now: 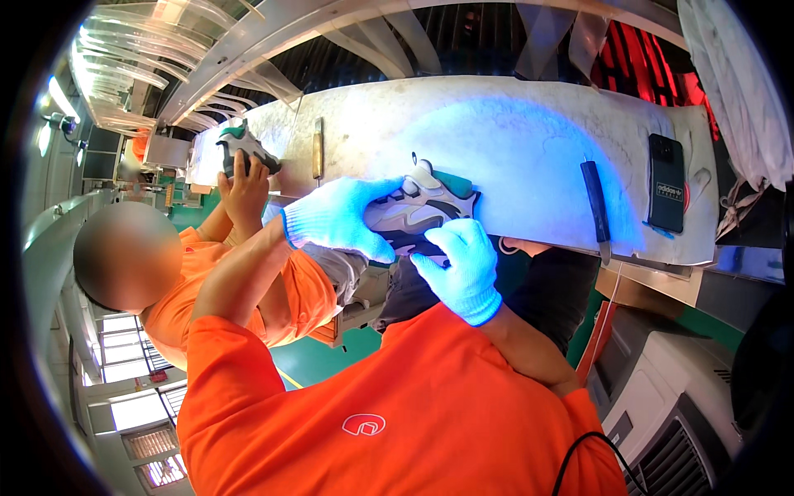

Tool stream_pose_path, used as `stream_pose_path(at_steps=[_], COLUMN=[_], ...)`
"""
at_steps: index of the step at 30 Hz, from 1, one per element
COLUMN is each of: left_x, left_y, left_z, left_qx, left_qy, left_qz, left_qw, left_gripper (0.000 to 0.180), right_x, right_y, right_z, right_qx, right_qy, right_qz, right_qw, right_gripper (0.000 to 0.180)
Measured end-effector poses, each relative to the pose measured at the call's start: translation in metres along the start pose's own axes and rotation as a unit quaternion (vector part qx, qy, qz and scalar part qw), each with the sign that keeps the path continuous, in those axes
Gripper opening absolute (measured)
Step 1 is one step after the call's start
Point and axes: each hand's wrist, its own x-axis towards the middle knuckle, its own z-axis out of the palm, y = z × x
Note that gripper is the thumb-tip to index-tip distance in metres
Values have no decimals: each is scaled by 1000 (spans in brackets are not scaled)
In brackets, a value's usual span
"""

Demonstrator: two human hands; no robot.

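A grey and white sneaker (418,208) with dark lines and a green part at its right end lies tilted over the table's near edge, lit by blue light. My left hand (343,217), in a knitted glove, is closed round the sneaker's left end, thumb along the near side. My right hand (465,269), gloved too, sits at the shoe's near lower side with fingers bent toward the thumb. Whatever lies between those fingertips is too small or hidden to make out.
On the pale worktable (538,169) lie a dark-handled tool (594,202), a phone (667,182) and a wooden-handled tool (318,149). At left, a co-worker in orange holds another sneaker (246,149). A grey machine (670,397) stands at lower right.
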Motion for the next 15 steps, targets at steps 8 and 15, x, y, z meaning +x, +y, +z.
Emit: stream_pose_path(at_steps=[8, 15], left_x=[-3, -1], left_y=[-5, 1], left_z=[8, 4], left_qx=[-17, 24], left_qy=[31, 19], left_qz=[19, 4], left_qw=[999, 1000], left_gripper=[104, 108], right_x=[6, 15], right_y=[-6, -10], right_z=[-7, -11], right_qx=[28, 15], right_qy=[-47, -76], right_qz=[76, 112], right_qw=[996, 991], right_gripper=[89, 92])
